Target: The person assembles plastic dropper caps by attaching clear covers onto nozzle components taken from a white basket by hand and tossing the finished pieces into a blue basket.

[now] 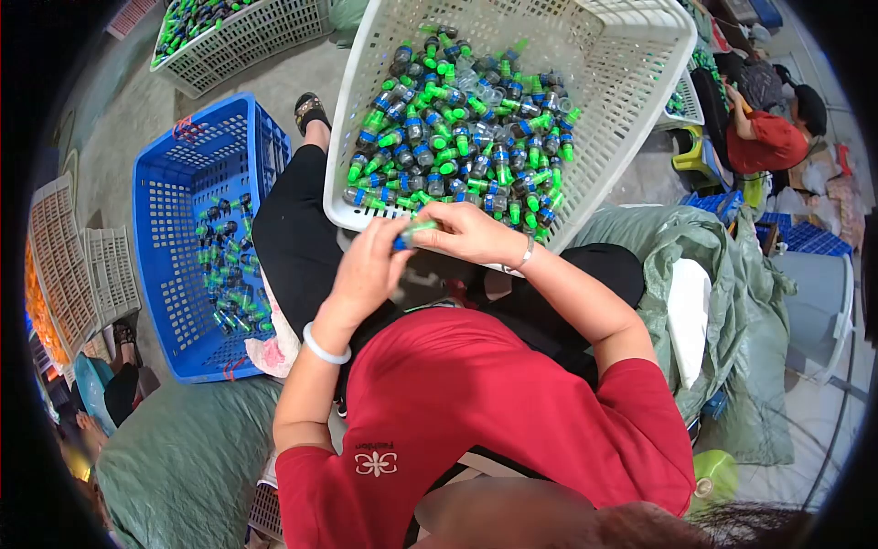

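Note:
Both my hands meet over the near rim of a large white plastic basket (pixel 340 165). Between their fingertips is a small plastic bottle (pixel 409 236) with a green top and blue band, partly covered by the fingers. My left hand (pixel 364 273) pinches it from the left, while the thumb and fingers of my right hand (pixel 471 233) close on its green end. Many similar dark-and-clear bottles (pixel 462 137) with green tops and blue bands lie heaped in the white basket. A few loose clear plastic pieces (pixel 480 87) rest among them.
At my left stands a blue basket (pixel 165 274) holding more such bottles. Another filled white basket (pixel 247 50) is at the back left. Stuffed green sacks (pixel 183 457) lie on both sides. A grey bin (pixel 814 311) and a seated person in red (pixel 773 142) are at the right.

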Demonstrator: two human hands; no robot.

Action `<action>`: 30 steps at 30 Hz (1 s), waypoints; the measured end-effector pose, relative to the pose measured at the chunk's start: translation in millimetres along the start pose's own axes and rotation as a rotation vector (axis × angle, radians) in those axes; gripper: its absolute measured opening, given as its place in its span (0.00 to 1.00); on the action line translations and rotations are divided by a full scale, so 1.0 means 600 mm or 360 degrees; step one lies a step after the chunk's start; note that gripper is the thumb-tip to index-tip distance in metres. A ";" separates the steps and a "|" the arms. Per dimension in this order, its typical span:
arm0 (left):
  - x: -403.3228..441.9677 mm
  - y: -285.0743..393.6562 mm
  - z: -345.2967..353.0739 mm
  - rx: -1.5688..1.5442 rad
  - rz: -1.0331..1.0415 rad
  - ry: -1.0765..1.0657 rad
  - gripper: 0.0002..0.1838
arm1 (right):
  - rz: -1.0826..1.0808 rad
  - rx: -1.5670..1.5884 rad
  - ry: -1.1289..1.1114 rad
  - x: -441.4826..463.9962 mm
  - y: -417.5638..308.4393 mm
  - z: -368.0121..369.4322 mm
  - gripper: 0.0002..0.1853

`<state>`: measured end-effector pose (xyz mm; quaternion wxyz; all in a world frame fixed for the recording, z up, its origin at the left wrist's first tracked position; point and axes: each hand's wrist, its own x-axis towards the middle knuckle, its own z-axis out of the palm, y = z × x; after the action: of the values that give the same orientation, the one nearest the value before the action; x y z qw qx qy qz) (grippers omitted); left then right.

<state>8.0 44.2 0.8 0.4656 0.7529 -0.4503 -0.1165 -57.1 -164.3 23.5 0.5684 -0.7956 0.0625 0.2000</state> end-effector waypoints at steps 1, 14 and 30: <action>-0.004 -0.007 -0.016 0.0132 -0.0057 0.0076 0.23 | -0.0188 -0.0229 0.0179 0.004 0.000 -0.009 0.17; -0.134 -0.168 -0.163 0.1187 -0.0704 0.0909 0.18 | 0.0465 -0.2218 0.1556 0.063 0.244 -0.366 0.15; 0.125 -0.176 0.135 0.1208 -0.0028 -0.0172 0.18 | -0.0131 -0.0908 0.1014 -0.050 0.035 -0.156 0.20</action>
<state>62.7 -46.4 -109.9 0.1283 0.8684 -0.4788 0.0149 -68.2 -262.4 42.7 0.2854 -0.9448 0.1453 -0.0695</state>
